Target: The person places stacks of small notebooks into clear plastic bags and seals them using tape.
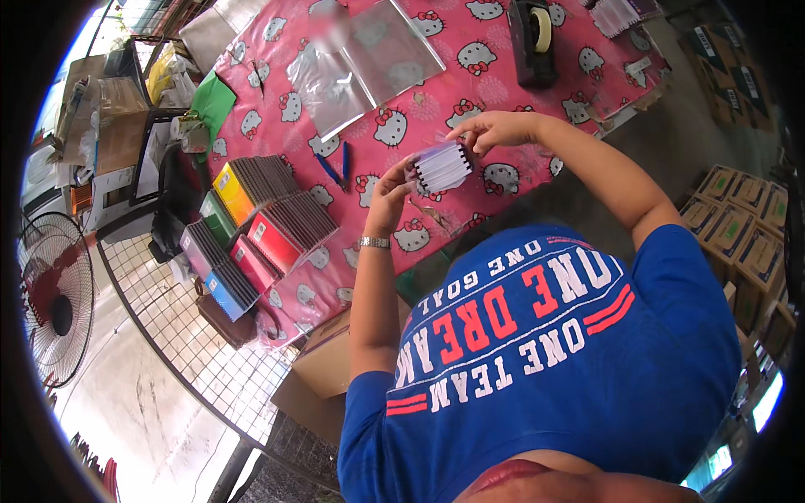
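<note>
A small bundle of spiral-bound notebooks [444, 171], pages white and bindings dark, is held above the near edge of the table, with what looks like clear plastic around it. My left hand [387, 198], a metal watch on its wrist, grips the bundle's left end. At the upper right corner, my right hand [496, 131] has its index finger stretched along the top and its thumb by the right end, closed on the bundle. Blue-handled pliers [337, 170] lie to the left of the hands. Clear plastic sheets [369, 71] are spread beyond them.
Stacks of spiral notebooks [281, 230] in several colours stand at the table's left. A black tape dispenser [533, 46] is at the far right of the pink patterned tablecloth [411, 117]. Cardboard boxes [738, 214] are piled at right; a fan [60, 302] stands at left.
</note>
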Demonstrator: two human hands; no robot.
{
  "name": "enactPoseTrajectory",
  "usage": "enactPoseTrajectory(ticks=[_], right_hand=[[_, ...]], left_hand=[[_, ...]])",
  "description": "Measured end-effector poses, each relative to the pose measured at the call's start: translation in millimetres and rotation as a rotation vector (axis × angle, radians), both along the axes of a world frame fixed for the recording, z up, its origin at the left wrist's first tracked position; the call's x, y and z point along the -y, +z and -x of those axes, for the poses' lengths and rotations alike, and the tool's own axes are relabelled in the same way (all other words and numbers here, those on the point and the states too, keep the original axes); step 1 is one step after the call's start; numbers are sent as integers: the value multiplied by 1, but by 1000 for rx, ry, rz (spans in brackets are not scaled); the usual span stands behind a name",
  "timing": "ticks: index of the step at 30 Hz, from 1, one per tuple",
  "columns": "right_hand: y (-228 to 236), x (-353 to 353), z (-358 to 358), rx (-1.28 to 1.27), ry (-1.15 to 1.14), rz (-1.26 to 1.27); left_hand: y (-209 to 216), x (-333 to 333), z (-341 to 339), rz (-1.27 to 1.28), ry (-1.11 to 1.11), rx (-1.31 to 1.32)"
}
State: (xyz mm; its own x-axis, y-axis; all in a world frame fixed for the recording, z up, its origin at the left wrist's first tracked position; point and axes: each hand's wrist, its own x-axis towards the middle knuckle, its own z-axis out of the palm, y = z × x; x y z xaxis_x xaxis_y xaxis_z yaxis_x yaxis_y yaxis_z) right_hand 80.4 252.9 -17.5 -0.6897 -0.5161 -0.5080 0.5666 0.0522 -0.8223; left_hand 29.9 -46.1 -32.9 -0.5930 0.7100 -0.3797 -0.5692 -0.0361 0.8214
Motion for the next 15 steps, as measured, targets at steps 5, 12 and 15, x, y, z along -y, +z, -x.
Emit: enactPoseTrajectory(ticks=[5, 12, 15], right_hand=[[5, -2, 7, -106, 98, -62], [-3, 30, 14, -709, 29, -351], [-5, 42, 0, -978, -206, -517]], left_hand=[[-5, -22, 0, 26, -51, 46], [-3, -39, 5, 258, -77, -148], [19, -53, -4, 645, -33, -1186]])
